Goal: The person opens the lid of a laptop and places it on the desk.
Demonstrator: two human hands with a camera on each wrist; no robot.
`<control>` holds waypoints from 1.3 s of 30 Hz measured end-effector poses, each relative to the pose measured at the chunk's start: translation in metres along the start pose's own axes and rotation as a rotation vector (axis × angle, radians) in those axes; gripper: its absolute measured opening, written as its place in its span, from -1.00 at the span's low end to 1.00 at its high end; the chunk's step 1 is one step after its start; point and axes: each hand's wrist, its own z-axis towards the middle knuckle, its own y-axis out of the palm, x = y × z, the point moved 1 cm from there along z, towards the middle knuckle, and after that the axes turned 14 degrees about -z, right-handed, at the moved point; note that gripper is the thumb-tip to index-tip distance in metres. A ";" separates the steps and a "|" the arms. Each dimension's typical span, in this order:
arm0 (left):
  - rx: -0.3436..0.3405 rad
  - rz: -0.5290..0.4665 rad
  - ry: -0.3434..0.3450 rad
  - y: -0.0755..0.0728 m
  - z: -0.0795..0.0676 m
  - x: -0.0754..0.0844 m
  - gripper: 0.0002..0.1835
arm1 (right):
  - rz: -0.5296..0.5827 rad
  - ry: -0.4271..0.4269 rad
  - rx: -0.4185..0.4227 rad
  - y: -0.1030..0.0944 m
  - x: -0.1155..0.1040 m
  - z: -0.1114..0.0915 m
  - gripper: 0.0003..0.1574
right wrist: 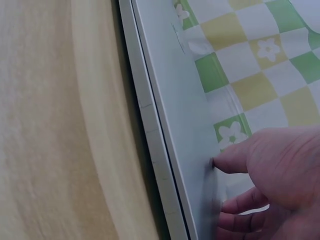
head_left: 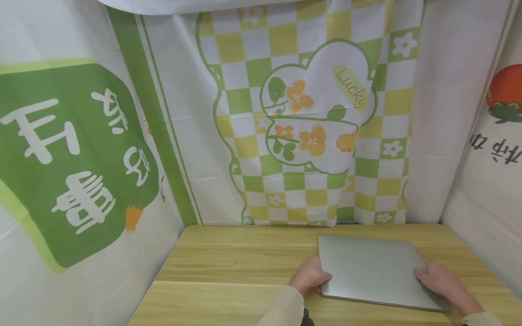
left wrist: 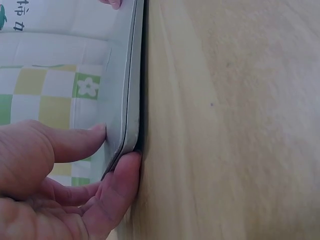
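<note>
A closed silver-grey laptop (head_left: 372, 271) lies flat, low over the wooden table, in the right half of the head view. My left hand (head_left: 311, 275) grips its left side, the thumb on the lid. In the left wrist view the fingers (left wrist: 125, 175) of that hand curl under the laptop's front corner. At the opposite side my right hand (head_left: 442, 280) holds the laptop, its thumb on the lid near the edge. The right wrist view shows the other fingers (right wrist: 245, 202) bent at the side edge, their tips hidden behind it. A dark gap runs beneath the laptop's front edge (right wrist: 150, 115).
The light wood table (head_left: 220, 262) ends against a white curtain with a green and yellow checked print (head_left: 285, 194) at the back. Printed cloth walls stand to the left (head_left: 167, 244) and the right (head_left: 481, 217) of it.
</note>
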 end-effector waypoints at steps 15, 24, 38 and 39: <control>0.000 0.053 -0.010 -0.009 -0.005 -0.006 -0.73 | 0.033 0.007 -0.010 0.004 -0.012 -0.005 -0.61; -0.014 0.054 -0.028 -0.012 -0.004 -0.007 -0.71 | 0.015 0.026 -0.011 0.006 -0.014 -0.003 -0.64; -0.006 0.062 -0.011 -0.020 -0.011 -0.012 -0.68 | 0.000 0.014 -0.032 0.007 -0.023 -0.006 -0.64; -0.006 0.066 -0.009 -0.020 -0.011 -0.012 -0.68 | 0.001 0.011 -0.032 0.007 -0.024 -0.006 -0.65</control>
